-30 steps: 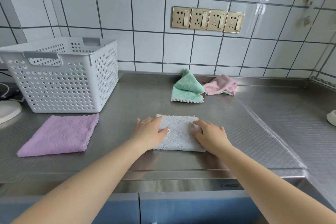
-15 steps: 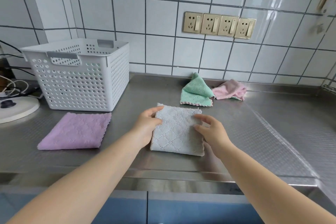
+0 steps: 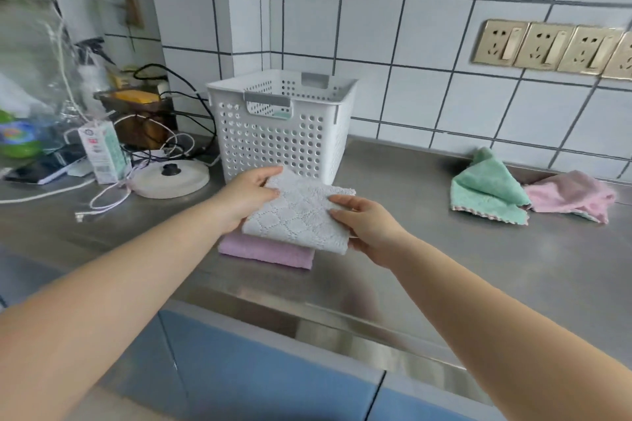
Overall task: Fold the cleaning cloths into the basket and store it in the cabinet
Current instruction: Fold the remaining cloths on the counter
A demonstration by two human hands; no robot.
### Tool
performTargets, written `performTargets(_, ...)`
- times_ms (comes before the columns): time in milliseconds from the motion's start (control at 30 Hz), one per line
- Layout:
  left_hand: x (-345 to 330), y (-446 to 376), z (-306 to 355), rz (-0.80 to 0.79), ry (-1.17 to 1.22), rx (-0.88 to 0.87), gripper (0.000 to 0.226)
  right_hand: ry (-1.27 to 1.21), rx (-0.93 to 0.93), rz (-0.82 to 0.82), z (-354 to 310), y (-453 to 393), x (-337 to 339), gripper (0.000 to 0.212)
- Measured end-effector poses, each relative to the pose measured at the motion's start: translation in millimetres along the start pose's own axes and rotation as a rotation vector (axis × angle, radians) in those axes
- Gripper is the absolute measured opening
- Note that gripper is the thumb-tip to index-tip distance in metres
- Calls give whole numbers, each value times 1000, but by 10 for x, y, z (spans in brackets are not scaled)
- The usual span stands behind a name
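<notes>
A folded grey cloth is held over a folded purple cloth that lies on the steel counter. My left hand grips the grey cloth's left edge, thumb on top. My right hand grips its right edge. Whether the grey cloth touches the purple one I cannot tell. Just behind them stands the white perforated basket. A crumpled green cloth and a pink cloth lie at the right near the tiled wall.
Left of the basket are a round white lid, a small carton, tangled cables, a phone and bottles. Gold wall sockets sit at the upper right. Blue cabinet fronts run under the counter's edge.
Both hands lifted the folded grey cloth off the counter and carried it left, over the purple cloth in front of the basket. The view swung left.
</notes>
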State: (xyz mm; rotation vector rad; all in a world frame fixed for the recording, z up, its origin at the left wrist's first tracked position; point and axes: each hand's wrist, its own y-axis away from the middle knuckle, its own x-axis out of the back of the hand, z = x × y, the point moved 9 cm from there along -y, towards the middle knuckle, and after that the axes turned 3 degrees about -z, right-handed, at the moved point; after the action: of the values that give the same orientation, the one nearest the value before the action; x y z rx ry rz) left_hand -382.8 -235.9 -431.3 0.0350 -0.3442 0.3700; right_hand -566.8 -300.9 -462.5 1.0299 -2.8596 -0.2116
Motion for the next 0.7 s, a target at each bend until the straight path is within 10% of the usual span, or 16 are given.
performTargets(700, 381, -150, -571, 65, -238, 42, 53, 296, -17, 20, 170, -345, -457, 41)
